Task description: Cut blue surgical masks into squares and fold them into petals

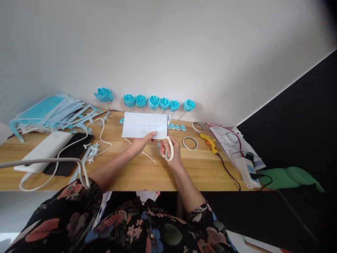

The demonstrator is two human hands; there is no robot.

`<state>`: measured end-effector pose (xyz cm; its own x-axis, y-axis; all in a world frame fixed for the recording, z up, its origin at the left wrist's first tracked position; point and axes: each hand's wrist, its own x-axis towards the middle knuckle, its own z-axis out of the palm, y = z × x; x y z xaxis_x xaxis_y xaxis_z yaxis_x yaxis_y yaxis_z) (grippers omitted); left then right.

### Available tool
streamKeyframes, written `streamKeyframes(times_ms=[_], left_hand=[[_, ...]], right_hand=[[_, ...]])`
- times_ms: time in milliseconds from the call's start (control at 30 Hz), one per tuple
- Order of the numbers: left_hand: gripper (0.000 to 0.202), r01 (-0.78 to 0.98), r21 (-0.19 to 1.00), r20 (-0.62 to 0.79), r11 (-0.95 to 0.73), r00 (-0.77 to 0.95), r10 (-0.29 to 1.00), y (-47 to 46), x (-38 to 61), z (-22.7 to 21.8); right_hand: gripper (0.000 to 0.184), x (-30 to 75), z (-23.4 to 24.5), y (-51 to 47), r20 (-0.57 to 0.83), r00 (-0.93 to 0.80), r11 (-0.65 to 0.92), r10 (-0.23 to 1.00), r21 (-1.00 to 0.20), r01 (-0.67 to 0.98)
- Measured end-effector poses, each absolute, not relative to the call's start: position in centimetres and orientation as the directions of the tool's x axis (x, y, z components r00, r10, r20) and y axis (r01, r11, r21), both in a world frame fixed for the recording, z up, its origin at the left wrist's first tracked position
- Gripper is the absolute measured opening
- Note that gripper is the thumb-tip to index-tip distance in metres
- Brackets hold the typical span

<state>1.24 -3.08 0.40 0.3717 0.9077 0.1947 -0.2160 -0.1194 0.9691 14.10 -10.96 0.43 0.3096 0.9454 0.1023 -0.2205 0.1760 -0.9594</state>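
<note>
My left hand pinches the lower edge of a white face mask, held up flat above the wooden table. My right hand grips white-handled scissors, whose blades point up along the mask's right edge. A thin white stick lies on the table under my hands.
Several blue fabric roses stand along the wall. A pile of blue masks lies at the far left, beside a white power bank and a dark phone. A yellow glue gun, tape rings and a power strip lie at the right.
</note>
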Motion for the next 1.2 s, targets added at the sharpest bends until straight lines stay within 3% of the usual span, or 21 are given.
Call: streamKeyframes(times_ms=[433, 1200], left_hand=[[0.034, -0.169, 0.978, 0.183, -0.125, 0.393, 0.901, -3.4, 1.2, 0.8], [0.034, -0.17, 0.984, 0.118, -0.052, 0.401, 0.908, -3.5, 1.4, 0.8]], right_hand=[[0.051, 14.7, 0.5, -10.9, 0.213, 0.276, 0.252, 0.937, -0.961, -0.113], [0.05, 14.7, 0.9, -11.0, 0.153, 0.35, 0.215, 0.924, -0.966, -0.145]])
